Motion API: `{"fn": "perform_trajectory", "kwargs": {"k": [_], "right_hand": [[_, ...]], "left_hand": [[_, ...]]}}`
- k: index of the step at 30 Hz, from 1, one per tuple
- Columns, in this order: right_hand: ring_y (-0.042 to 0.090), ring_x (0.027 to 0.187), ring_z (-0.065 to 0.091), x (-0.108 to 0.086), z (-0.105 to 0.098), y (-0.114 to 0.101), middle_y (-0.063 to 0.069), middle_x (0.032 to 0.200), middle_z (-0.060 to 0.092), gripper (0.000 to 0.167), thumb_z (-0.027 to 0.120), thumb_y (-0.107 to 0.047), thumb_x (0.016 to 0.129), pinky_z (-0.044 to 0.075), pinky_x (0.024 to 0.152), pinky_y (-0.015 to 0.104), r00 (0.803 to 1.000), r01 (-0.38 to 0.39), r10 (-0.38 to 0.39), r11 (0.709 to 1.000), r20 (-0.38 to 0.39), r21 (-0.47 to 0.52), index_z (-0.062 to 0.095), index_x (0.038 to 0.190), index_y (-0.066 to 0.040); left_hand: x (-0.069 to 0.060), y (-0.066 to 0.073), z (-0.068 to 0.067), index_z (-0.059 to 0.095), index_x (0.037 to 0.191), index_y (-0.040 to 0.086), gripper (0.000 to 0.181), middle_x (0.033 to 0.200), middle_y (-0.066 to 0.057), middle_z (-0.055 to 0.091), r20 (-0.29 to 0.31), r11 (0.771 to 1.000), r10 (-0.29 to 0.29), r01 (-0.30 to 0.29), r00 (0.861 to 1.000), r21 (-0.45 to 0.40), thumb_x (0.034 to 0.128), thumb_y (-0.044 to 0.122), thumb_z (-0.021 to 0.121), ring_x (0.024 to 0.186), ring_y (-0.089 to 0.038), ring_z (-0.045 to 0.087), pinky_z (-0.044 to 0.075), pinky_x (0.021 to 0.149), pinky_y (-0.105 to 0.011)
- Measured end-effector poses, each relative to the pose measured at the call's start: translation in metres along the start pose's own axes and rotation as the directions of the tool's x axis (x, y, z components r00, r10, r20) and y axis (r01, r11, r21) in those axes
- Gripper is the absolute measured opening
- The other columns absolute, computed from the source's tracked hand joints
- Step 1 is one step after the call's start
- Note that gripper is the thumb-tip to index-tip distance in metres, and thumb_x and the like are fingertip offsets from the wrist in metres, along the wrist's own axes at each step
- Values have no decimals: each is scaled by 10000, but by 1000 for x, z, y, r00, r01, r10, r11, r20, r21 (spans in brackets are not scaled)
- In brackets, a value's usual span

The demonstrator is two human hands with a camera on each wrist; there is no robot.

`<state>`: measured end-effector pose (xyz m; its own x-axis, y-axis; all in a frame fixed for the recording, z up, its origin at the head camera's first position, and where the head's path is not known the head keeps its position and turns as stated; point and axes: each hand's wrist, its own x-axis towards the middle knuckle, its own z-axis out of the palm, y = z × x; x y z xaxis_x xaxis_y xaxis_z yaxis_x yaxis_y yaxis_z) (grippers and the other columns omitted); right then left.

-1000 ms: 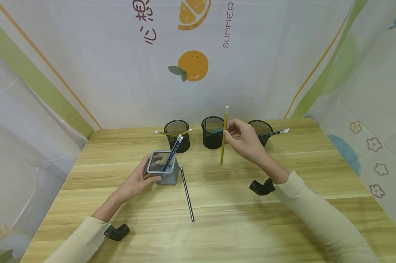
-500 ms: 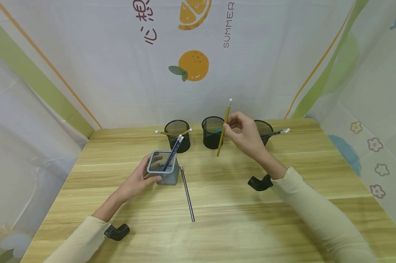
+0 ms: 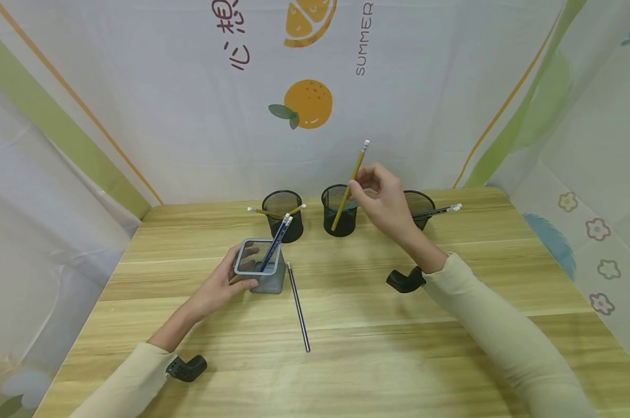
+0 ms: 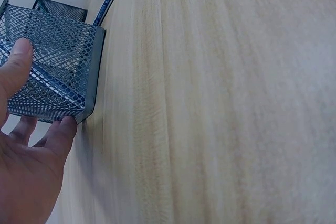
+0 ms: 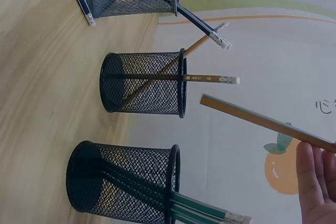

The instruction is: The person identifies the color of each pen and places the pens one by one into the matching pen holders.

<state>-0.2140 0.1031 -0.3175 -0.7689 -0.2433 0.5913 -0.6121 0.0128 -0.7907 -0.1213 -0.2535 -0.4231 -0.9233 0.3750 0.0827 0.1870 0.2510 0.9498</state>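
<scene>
My left hand (image 3: pixel 223 288) grips the side of a grey square mesh pencil holder (image 3: pixel 269 283) with dark blue pencils (image 3: pixel 276 242) inside. In the left wrist view its thumb and fingers span the mesh wall (image 4: pixel 58 40). My right hand (image 3: pixel 384 200) pinches a yellow pencil (image 3: pixel 356 168), eraser end up and tilted. The pencil's lower end shows in front of the middle round black cup (image 3: pixel 347 228). In the right wrist view this pencil (image 5: pixel 252 117) is apart from the left cup (image 5: pixel 142 82), which holds yellow pencils, and the middle cup (image 5: pixel 126 182), which holds green ones.
A dark striped pencil (image 3: pixel 298 307) lies on the wooden table (image 3: pixel 356 360), right of the grey holder. The right-hand black cup (image 3: pixel 418 203), partly behind my right hand, holds dark pencils (image 3: pixel 437 211). A printed curtain (image 3: pixel 189 133) hangs behind the table.
My right hand has risen and moved slightly left with the yellow pencil, whose lower end has swung left, over the middle cup's front. The left hand and grey holder stay put.
</scene>
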Motion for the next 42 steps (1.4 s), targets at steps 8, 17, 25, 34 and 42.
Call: {"fn": "perform_trajectory", "kwargs": {"k": [8,17,25,34,42], "right_hand": [[313,852,655,6,8,3,249,988,599,118,575,119,980,613,775,421,996,77,-74,996,-58,43,511,1071,160],[360,859,655,10,15,6,242,984,619,112,582,110,977,615,770,427,989,112,-106,992,-107,57,524,1070,138],[281,863,670,11,20,11,224,1002,612,124,602,129,957,608,798,454,983,126,-114,989,-143,76,533,1060,141],[298,879,659,12,30,6,293,1012,580,137,566,189,940,596,820,493,987,85,-77,995,-139,54,506,1063,193],[368,881,649,12,35,-8,344,1006,568,111,546,184,946,600,828,463,985,92,-84,995,-151,50,500,1046,197]], "left_hand": [[1,-3,0,205,1584,62,806,1537,-264,353,2,1000,9,-9,1000,-12,942,-62,677,1423,-446,326,298,1137,-596],[1,-2,0,205,1588,75,812,1547,-260,341,3,1000,8,-8,1000,-18,942,-60,679,1425,-449,322,298,1139,-591],[0,-3,0,199,1588,63,805,1565,-254,313,4,1000,12,-12,1000,-18,948,-66,669,1425,-469,307,283,1139,-609],[-1,-2,-2,189,1590,53,809,1535,-276,347,0,1000,4,-4,1000,-17,950,-61,671,1430,-454,308,274,1139,-618],[0,-1,-2,189,1589,46,806,1523,-287,350,0,1000,1,-1,1000,-14,950,-64,667,1417,-469,321,281,1136,-613]]}}
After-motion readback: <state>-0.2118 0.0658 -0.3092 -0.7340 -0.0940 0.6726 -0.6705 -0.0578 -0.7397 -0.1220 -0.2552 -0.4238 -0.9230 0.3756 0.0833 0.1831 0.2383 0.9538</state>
